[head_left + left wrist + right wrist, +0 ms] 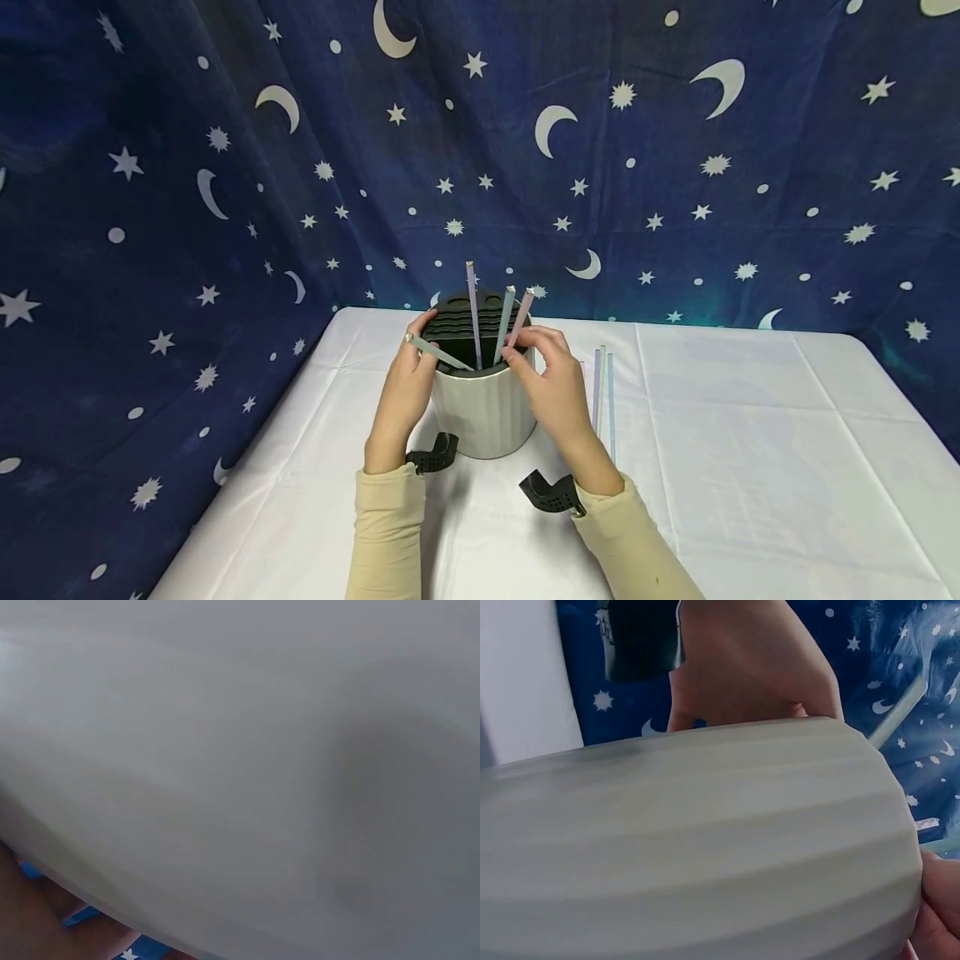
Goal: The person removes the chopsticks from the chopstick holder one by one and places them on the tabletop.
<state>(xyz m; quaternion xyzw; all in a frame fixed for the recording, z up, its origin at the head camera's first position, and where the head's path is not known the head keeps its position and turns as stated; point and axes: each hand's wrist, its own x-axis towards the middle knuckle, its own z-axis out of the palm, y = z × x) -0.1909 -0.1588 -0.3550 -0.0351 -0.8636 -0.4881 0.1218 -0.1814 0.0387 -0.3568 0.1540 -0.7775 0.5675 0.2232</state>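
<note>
A light grey ribbed utensil holder [483, 412] with a black slotted top [468, 323] stands upright on the table. My left hand [408, 387] grips its left side, the thumb near the rim beside a pale green stick [438, 352] that leans left. Between thumb and forefinger, my right hand [558, 387] pinches a pink stick [522, 312] at the right of the opening. A purple stick [473, 304] and another green stick [505, 317] also stand in the holder. Their lower ends are hidden. In the right wrist view, the ribbed wall hides most of my right fingers [939, 900].
Several slim pastel sticks [611, 400] lie on the white tablecloth [750, 467] right of the holder, partly behind my right hand. A dark blue star-and-moon cloth [645, 200] hangs behind and at the left. Black mounts [551, 493] sit on both wrists.
</note>
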